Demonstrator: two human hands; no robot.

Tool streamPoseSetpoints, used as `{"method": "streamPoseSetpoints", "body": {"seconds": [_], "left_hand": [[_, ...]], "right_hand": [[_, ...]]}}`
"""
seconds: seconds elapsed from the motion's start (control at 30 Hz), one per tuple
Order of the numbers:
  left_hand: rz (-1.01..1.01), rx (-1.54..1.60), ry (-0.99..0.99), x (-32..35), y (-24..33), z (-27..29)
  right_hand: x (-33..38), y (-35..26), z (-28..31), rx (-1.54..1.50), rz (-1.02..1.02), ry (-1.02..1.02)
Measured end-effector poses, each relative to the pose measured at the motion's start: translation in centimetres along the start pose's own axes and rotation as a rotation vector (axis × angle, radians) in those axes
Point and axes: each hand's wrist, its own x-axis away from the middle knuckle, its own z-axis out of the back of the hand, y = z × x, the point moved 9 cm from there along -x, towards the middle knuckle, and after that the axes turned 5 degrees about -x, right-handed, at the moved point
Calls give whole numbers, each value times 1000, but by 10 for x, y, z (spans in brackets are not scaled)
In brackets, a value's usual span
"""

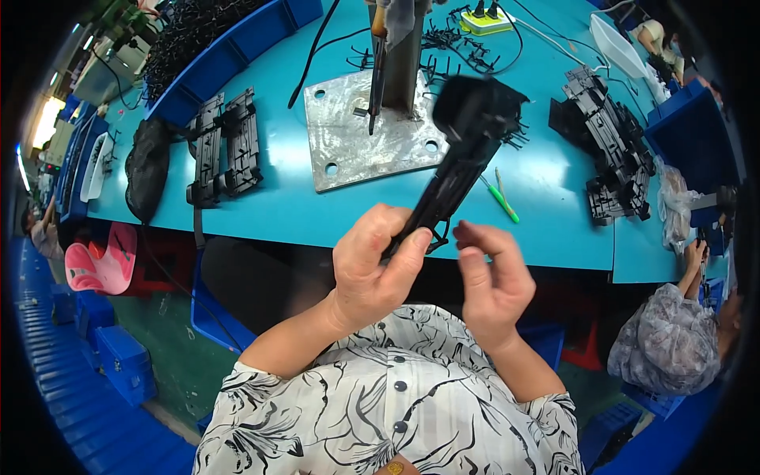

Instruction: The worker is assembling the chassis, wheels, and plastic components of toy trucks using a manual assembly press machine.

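Note:
My left hand grips the near end of a long black plastic part, which tilts up and away to the right over the table. Its far end is wide and slightly blurred. Close to the part's right side is my right hand, thumb and forefinger curled toward each other with a gap between them; nothing shows in it. Beyond the part lies a square metal plate with corner holes and an upright post. A pointed tool hangs beside the post. To the right rests a green-handled hand tool.
Black plastic assemblies lie on the blue-green table at left and right. Small black pieces and a yellow power strip sit at the back. A blue bin holds more pieces. Another person works at right.

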Motion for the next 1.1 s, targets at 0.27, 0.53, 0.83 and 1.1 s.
{"method": "streamPoseSetpoints", "body": {"seconds": [0.27,0.53,0.83,1.1], "left_hand": [[-479,-509,-87,6,30,-12],[-256,-240,-252,8,20,-7],[20,-148,-92,9,-30,30],[1011,465,-440,52,-108,14]], "right_hand": [[0,7,-27,-271,-146,28],[4,38,-12,-563,-312,186],[1,63,-36,-700,-284,93],[9,80,-46,-731,-594,162]]}}
